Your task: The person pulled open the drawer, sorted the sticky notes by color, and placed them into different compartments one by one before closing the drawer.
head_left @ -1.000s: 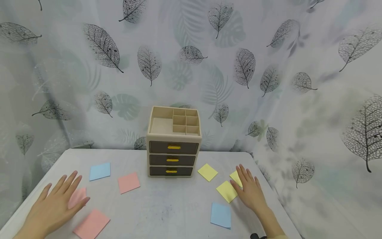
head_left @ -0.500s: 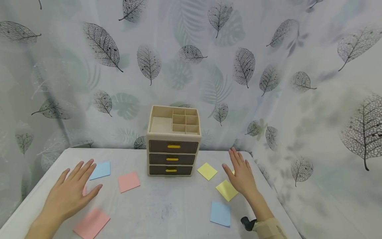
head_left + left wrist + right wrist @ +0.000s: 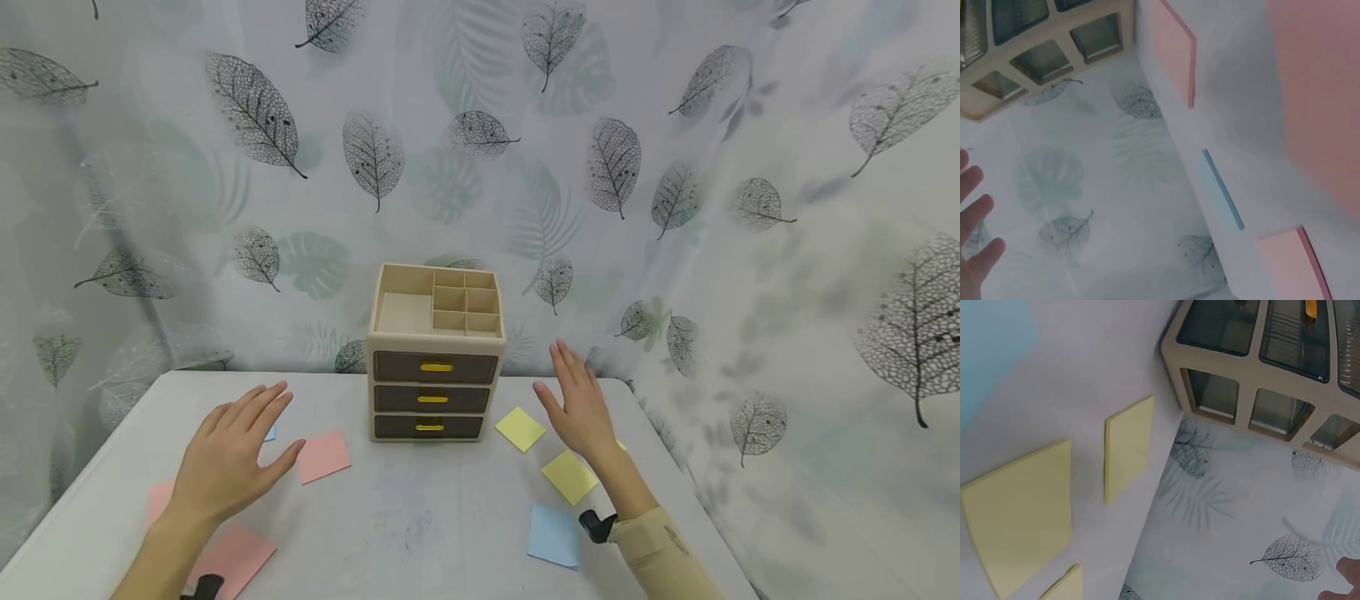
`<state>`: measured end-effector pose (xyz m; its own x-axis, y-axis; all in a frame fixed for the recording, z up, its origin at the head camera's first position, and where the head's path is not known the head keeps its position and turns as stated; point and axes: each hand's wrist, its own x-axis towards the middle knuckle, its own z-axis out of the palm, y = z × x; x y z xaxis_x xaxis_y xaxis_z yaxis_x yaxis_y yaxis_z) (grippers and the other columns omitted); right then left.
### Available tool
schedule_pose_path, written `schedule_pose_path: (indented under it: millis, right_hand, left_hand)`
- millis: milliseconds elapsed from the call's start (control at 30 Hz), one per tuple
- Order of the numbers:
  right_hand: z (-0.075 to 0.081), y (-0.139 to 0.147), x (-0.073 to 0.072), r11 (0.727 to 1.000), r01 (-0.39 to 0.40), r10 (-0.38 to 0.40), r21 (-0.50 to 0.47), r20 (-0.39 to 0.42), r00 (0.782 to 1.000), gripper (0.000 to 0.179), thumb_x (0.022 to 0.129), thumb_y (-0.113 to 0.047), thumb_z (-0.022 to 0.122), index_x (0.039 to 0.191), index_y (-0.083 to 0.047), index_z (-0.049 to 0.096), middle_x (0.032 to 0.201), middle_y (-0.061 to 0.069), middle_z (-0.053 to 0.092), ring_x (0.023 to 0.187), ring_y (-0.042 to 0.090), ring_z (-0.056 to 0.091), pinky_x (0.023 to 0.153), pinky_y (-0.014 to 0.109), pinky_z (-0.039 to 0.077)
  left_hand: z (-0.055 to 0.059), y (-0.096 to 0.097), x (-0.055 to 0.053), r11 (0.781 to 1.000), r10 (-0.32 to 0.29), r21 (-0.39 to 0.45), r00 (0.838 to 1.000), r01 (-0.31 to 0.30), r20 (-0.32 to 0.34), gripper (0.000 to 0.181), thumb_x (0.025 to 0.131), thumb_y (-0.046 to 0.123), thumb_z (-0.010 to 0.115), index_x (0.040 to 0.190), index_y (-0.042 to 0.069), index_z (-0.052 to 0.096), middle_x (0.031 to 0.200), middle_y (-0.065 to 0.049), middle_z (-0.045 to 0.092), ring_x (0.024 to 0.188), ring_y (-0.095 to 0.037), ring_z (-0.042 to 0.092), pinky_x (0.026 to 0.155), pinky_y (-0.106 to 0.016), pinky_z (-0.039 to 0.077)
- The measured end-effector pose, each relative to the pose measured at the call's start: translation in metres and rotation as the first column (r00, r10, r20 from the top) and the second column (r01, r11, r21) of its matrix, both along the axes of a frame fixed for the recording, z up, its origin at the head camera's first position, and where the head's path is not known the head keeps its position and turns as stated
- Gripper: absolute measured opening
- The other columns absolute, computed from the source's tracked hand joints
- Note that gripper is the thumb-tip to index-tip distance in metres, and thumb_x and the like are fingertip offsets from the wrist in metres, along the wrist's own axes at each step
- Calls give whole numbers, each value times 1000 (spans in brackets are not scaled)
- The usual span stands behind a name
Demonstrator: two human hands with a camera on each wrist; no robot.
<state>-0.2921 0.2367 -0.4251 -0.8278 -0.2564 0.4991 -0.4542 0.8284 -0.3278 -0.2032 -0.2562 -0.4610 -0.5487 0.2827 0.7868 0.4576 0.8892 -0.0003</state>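
Note:
My left hand [image 3: 232,458] is held over the left side of the table, fingers spread and nothing in them. It partly covers a blue sticky note pad [image 3: 271,433]; a pink sticky note pad [image 3: 324,457] lies just past its thumb. Two more pink pads [image 3: 238,554] are under the wrist and forearm in the head view. On the other side my right hand [image 3: 581,412] is raised with straight fingers, also holding nothing. Near it lie a yellow sticky note pad [image 3: 520,429] and another yellow pad [image 3: 1022,515]; a third is mostly hidden behind the wrist. Closer is a blue pad [image 3: 553,536].
A beige desk organizer [image 3: 362,342] stands at the table's back middle, with open compartments on top and three dark drawers [image 3: 435,367] with yellow handles. Behind the white table [image 3: 405,517] hangs a leaf-print curtain [image 3: 450,192]. Black wrist cameras [image 3: 597,527] show at both wrists.
Both hands have moved inward and forward toward the organizer, the left to the right and the right to the left. The pads and organizer have stayed in place.

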Motion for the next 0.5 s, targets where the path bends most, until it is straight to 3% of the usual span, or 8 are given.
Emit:
schedule_pose_path:
  millis: [233, 500]
  right_hand:
    - [7, -14, -12, 999, -37, 36, -19, -29, 999, 70, 108, -41, 51, 165, -8, 28, 172, 9, 24, 157, 36, 23, 122, 67, 21]
    - [18, -31, -23, 996, -82, 81, -27, -22, 996, 69, 110, -46, 45, 165, -9, 27, 172, 8, 23, 157, 37, 22, 123, 65, 19]
  left_hand:
    - [8, 24, -13, 999, -45, 22, 997, 46, -56, 63, 103, 51, 45, 129, -2, 68, 129, -17, 68, 109, -40, 65, 87, -59, 51]
    - [18, 53, -29, 996, -92, 16, 993, 93, -68, 55, 105, 42, 44, 129, -1, 68, 125, -18, 69, 106, -42, 68, 86, -58, 54]
